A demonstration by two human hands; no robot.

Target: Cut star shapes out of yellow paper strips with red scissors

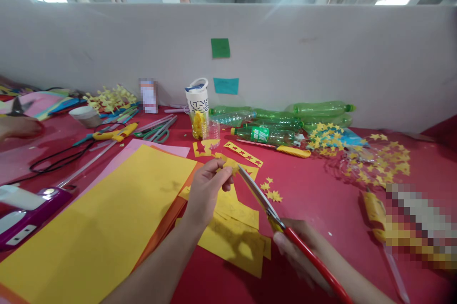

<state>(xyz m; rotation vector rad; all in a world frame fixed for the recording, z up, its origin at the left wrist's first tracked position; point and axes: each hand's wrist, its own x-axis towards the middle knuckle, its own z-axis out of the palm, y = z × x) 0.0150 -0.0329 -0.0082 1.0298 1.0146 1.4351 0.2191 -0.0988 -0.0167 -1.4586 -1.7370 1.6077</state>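
Note:
My left hand (210, 182) pinches a small piece of yellow paper (231, 165) between thumb and fingers, above the middle of the table. From the right, my right hand (300, 251) grips red-handled scissors (259, 192), whose blade tips meet the edge of that piece. Under my left hand lie several yellow paper sheets (232, 242), some with faint marks. Cut-out yellow stars (274, 195) rest right of the blades. Behind them is a yellow strip with star-shaped holes (244, 154).
Large yellow sheets (96, 218) cover the left side, near a purple power strip (28, 228) and yellow glue gun (116, 132). Green plastic bottles (267, 133) and a white patterned cup (197, 102) stand or lie along the wall. Star bunches (378, 159) and another glue gun (374, 213) lie right.

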